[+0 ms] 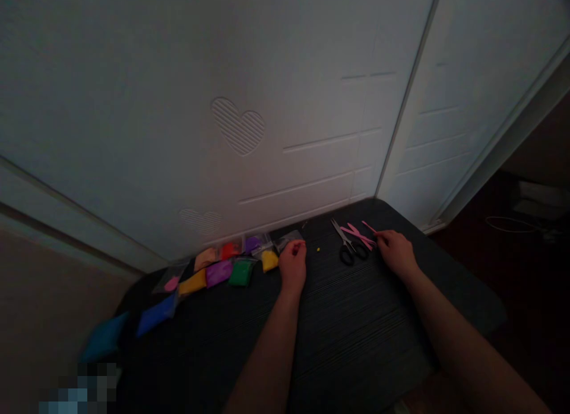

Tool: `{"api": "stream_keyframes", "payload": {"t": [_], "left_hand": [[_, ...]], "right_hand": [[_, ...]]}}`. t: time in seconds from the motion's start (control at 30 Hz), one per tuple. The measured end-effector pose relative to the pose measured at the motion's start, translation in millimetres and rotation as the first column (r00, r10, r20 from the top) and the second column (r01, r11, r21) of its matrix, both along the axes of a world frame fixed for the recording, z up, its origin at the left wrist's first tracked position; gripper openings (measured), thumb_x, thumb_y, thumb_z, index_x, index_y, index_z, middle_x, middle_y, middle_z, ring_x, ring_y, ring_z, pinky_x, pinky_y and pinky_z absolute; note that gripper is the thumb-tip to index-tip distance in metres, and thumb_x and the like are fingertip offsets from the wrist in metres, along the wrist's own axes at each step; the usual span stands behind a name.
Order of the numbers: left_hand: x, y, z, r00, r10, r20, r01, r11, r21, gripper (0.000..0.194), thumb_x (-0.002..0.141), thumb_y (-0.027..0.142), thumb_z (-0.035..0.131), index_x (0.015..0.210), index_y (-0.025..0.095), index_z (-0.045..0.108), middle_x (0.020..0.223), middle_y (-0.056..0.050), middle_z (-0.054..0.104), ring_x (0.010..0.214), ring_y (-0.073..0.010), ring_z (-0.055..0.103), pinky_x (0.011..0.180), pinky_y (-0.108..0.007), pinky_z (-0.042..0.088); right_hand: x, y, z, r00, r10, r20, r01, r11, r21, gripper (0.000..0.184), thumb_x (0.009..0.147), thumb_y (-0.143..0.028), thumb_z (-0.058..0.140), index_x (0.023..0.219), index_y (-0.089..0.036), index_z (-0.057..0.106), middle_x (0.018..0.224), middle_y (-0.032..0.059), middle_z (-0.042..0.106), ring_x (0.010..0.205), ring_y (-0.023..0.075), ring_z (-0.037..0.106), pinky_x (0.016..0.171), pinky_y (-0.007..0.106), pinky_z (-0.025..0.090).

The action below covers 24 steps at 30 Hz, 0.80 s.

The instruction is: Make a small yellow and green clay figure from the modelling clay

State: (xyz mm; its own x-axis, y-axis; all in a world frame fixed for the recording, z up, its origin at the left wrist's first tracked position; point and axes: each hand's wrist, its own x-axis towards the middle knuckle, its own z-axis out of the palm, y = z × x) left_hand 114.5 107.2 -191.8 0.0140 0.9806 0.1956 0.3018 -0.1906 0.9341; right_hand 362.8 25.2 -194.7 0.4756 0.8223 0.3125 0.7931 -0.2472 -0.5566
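1. Your right hand (395, 250) is over the far right part of the dark table (338, 319), its thumb and forefinger narrowed on a slim pink stick (369, 226). The stick's free end points away from you, between ten and eleven o'clock from that hand.
2. Your left hand (293, 262) is near the table's far edge, fingers curled in and close together; you cannot tell from this view whether they hold anything.
3. A clear bag (287, 238) lies at twelve o'clock from your left hand, partly hidden by your fingers.
4. Between two and three o'clock from your left hand, a tiny yellow bit (318, 249) sits on the tabletop.
5. At nine o'clock from your right hand lie the scissors (347, 245), blades slightly parted and pointing away from you, black handles nearer you. Beside them, between nine and ten o'clock, are other pink tools (360, 234), crossed over each other.
6. Just beside your left hand, at nine o'clock, is a yellow packet (269, 261); the green packet (241, 272) is farther that way, and the purple packet (252, 243) is at ten.
7. Well apart, between eight and nine o'clock, are the blue packet (157, 314) and the teal packet (105, 337).
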Motion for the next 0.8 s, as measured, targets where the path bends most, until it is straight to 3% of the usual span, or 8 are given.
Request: {"api": "stream_keyframes", "payload": {"t": [0.2,0.37,0.6,0.8], "left_hand": [[-0.2,-0.2,0.3,1.000,-0.005,0.018,0.005,1.000,0.012,0.021,0.072,0.033,0.047,0.079,0.017,0.059,0.062,0.001,0.053,0.057,-0.0110,0.049,0.054,-0.022,0.037],[-0.4,-0.8,1.4,1.000,-0.001,0.016,0.001,1.000,0.010,0.022,0.072,0.033,0.047,0.080,0.017,0.059,0.061,0.001,0.053,0.056,-0.0112,0.049,0.053,-0.022,0.036],[-0.3,0.1,0.4,1.000,0.004,0.016,-0.004,1.000,0.011,0.021,0.071,0.033,0.048,0.079,0.016,0.059,0.060,0.001,0.053,0.056,-0.0115,0.049,0.054,-0.022,0.037],[-0.4,-0.4,2.0,1.000,0.006,0.018,-0.006,1.000,0.002,0.020,0.071,0.032,0.048,0.078,0.016,0.059,0.061,0.001,0.053,0.056,-0.0113,0.049,0.053,-0.022,0.037]], "right_hand": [[-3.3,0.0,4.5,0.995,0.045,0.094,-0.039,0.997,-0.063,0.027,0.078,-0.036,0.038,0.086,-0.023,0.061,0.093,0.0034,0.059,0.088,0.0193,0.050,0.074,0.032,0.035],[-9.3,-2.6,7.7,0.985,0.089,0.150,-0.076,0.993,-0.085,0.030,0.072,-0.048,0.045,0.082,-0.024,0.061,0.094,0.0026,0.057,0.090,0.0205,0.048,0.075,0.033,0.033],[-7.6,-3.7,5.0,0.977,0.088,0.195,-0.070,0.993,-0.099,0.030,0.074,-0.045,0.043,0.087,-0.024,0.061,0.097,0.0041,0.056,0.093,0.0206,0.047,0.077,0.035,0.033],[-1.0,-5.3,0.7,0.963,0.184,0.197,-0.153,0.975,-0.161,0.032,0.070,-0.043,0.049,0.095,-0.026,0.059,0.104,0.0024,0.054,0.098,0.0204,0.046,0.081,0.035,0.032]]}}
